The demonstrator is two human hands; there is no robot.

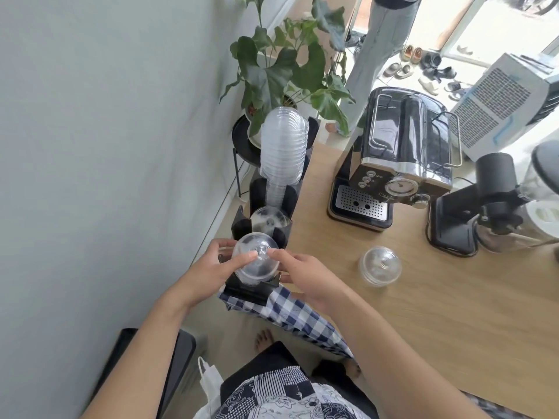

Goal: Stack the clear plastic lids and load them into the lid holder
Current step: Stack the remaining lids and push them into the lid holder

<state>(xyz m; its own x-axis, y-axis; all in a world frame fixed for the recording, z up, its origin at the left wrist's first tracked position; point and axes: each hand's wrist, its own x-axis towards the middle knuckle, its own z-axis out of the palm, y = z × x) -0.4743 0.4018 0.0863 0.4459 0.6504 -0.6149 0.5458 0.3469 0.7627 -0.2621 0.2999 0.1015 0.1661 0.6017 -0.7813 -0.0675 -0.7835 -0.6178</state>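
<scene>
At the near left edge of the worktop (423,313), a stack of clear dome lids (255,263) sits in the nearest bay of the black lid holder (246,291). The left hand (216,267) has its grip curled round the stack, and the right hand (302,275) has its grip pinching the top and side. The stack's base is hidden and the lid count is unclear. A second lid stack (379,266) lies mid-worktop.

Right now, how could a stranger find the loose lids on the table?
Find the coffee machine on the wooden table. In front of its drip tray sit clear dome lids, alone on the wood. Only these are outside the black holder, untouched.
</scene>
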